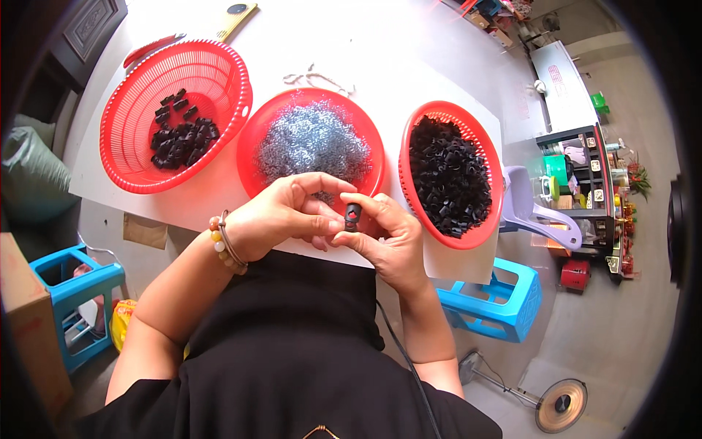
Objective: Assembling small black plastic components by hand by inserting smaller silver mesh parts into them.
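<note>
A small black plastic cord lock point(352, 214) with a hole through it is pinched end to end between the thumb and forefinger of my right hand point(391, 238). Close beside it, my left hand point(292, 212) has its thumb and fingers drawn together; whatever they may hold is hidden. Both hands are over the near edge of the red basin point(247, 164), which holds a heap of small silvery metal springs point(311, 143). To the right, a red basket point(404, 172) is full of loose black plastic parts point(447, 175). A larger red basket point(121, 121) at the left contains fewer black pieces point(183, 143).
All three containers stand on a white table point(395, 66). White string point(318, 75) and a red-handled tool point(153, 49) lie toward the back. A lilac plastic scoop point(523, 205) juts past the right edge. Blue stools point(504, 300) flank me, and a fan point(561, 404) stands lower right.
</note>
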Tool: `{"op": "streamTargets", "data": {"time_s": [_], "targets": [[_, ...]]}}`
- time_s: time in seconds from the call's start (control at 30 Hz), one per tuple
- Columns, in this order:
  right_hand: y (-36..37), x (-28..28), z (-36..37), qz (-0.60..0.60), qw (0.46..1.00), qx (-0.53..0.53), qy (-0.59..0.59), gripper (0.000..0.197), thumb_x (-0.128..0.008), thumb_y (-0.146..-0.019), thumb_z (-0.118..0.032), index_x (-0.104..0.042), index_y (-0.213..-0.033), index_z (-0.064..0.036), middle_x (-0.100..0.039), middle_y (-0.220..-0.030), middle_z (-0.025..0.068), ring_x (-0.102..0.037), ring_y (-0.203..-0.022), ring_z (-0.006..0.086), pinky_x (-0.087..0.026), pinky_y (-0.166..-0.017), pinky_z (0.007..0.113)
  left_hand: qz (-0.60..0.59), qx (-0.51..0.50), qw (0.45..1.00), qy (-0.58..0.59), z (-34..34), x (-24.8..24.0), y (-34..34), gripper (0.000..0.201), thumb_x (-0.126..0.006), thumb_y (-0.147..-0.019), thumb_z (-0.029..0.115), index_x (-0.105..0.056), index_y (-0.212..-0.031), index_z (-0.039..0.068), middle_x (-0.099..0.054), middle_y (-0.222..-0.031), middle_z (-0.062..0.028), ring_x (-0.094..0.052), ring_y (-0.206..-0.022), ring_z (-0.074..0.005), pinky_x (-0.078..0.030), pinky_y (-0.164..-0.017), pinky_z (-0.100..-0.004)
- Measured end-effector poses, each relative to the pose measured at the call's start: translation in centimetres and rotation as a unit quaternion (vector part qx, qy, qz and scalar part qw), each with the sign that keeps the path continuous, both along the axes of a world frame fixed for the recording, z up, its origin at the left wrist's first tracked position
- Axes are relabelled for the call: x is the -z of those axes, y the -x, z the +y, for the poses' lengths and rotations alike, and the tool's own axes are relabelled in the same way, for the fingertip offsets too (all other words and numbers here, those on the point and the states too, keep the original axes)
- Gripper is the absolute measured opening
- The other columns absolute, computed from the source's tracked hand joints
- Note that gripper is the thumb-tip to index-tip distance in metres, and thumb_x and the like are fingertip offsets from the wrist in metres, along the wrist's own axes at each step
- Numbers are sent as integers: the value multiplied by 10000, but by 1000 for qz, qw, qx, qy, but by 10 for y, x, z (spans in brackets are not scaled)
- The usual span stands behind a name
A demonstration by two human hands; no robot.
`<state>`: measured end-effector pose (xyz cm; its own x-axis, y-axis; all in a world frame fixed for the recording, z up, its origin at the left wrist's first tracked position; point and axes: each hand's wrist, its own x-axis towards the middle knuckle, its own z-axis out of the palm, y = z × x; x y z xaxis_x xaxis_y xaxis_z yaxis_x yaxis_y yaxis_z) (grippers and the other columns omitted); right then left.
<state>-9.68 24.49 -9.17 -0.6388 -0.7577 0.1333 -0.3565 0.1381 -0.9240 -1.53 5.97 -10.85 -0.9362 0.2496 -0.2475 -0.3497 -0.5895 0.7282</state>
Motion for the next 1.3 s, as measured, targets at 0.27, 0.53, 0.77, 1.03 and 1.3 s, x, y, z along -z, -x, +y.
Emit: {"op": "streamTargets", "data": {"time_s": [0.27, 0.53, 0.77, 1.03, 1.3], "targets": [[-7, -9, -3, 13, 999, -9, -37, 433, -794, -690, -80, -647, -1095, -34, -542, -748, 12, -523, -638, 69, -452, -591, 227, 53, 4, 997, 52, -5, -2, -1, 520, -617, -837, -19, -417, -1317, 1, -656, -854, -78, -647, -797, -125, -534, -746, -251], [-11, -5, 2, -17, 1000, 13, -17, 455, -818, -663, -79, -654, -1084, -20, -514, -745, -47, -448, -606, 11, -349, -517, 167, 27, 2, 997, 72, 1, -7, 2, 469, -627, -816, -34, -424, -1238, -37, -645, -840, -98, -651, -796, -150, -538, -754, -271], [-13, -6, 6, 21, 999, 18, -35, 444, -817, -659, -67, -660, -1072, -28, -534, -738, -40, -445, -578, 4, -343, -496, 168, 24, 18, 994, 105, 2, -12, 4, 356, -631, -814, -34, -450, -1120, -28, -644, -816, -107, -653, -774, -156, -534, -737, -266], [-12, -8, 7, 49, 997, 4, -56, 409, -795, -694, -90, -657, -1076, -39, -567, -736, 21, -539, -567, 54, -454, -539, 217, 12, 21, 996, 91, 4, -5, 4, 337, -636, -809, -38, -450, -1088, -14, -644, -805, -103, -649, -772, -148, -528, -729, -258], [-11, -3, 6, 41, 999, -2, -16, 392, -801, -690, -78, -647, -1044, -9, -540, -766, -14, -471, -605, 30, -372, -528, 183, 50, 37, 993, 95, 0, -9, 3, 436, -640, -814, -25, -440, -1201, -19, -643, -866, -86, -631, -822, -121, -517, -773, -262]]}}
